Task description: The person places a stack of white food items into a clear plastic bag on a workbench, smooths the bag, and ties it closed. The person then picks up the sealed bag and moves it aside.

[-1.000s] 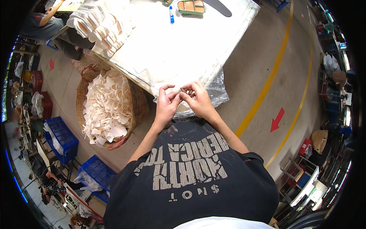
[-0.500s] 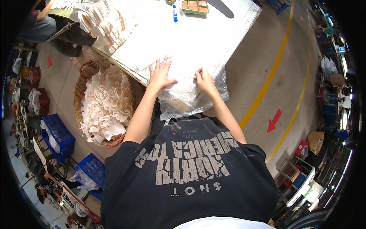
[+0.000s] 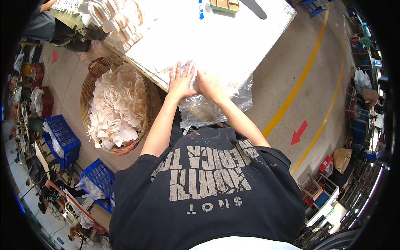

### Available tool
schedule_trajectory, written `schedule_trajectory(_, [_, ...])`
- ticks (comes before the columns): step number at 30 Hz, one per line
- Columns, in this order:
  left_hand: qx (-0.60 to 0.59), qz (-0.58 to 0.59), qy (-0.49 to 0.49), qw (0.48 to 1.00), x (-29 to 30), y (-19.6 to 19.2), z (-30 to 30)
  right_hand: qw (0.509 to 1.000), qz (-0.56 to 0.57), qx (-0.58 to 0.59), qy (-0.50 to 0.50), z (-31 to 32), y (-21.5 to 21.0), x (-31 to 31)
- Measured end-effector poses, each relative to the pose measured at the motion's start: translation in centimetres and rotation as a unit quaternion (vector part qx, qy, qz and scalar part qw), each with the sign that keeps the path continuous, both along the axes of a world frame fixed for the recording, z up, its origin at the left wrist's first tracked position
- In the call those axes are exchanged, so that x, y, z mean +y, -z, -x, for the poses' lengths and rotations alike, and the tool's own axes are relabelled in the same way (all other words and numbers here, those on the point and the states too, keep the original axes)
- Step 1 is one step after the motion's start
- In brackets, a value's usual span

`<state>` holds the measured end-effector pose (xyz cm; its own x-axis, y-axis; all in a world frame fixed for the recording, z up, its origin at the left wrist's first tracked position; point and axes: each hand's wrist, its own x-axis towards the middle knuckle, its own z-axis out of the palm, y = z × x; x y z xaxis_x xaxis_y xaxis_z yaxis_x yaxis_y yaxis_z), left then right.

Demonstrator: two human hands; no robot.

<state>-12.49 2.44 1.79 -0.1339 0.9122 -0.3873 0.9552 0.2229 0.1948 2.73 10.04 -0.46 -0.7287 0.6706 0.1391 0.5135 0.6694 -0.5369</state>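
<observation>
My left hand [image 3: 181, 86] lies flat with fingers spread at the near edge of the white table [image 3: 237, 46]. Beneath it is pale material, washed out by glare, so its outline is hard to see. My right hand [image 3: 209, 86] is closed, its curled fingertips right beside the left thumb. Whatever those fingers pinch, if anything, is too bright and small to make out. A clear plastic sheet [image 3: 198, 111] hangs over the table's near edge, below both wrists.
Left of the table stands a wicker basket [image 3: 86, 98] heaped with cream fabric scraps [image 3: 116, 104]. Stacked cream cloth pieces [image 3: 121, 25] lie at the table's far left. A blue marker [image 3: 201, 9] and a green-rimmed tray [image 3: 224, 9] are farther back. Blue crates [image 3: 62, 139] stand at left.
My right hand has moved left, from apart to right beside my left hand. My left hand stays spread on the table. The whole view has shifted slightly.
</observation>
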Motion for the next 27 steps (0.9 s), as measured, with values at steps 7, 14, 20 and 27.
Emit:
schedule_trajectory(7, [-0.06, -0.033, -0.007, 0.998, -0.4, 0.2, 0.4, 0.997, 0.016, -0.05, 0.058, 0.5, -0.4, 4.0])
schedule_trajectory(14, [-0.051, -0.011, -0.009, 0.999, -0.1, -0.1, 0.3, 0.995, -0.063, -0.074, -0.024, 1.0, -0.1, 1.4])
schedule_trajectory(20, [-0.05, -0.036, -0.012, 0.998, -0.3, 0.8, 0.3, 0.996, -0.016, -0.073, 0.054, 1.4, 0.1, 4.6])
schedule_trajectory(27, [-0.026, -0.019, -0.004, 0.999, -0.2, 0.9, 0.4, 0.997, -0.072, -0.017, 0.017, 1.0, 0.6, 1.1])
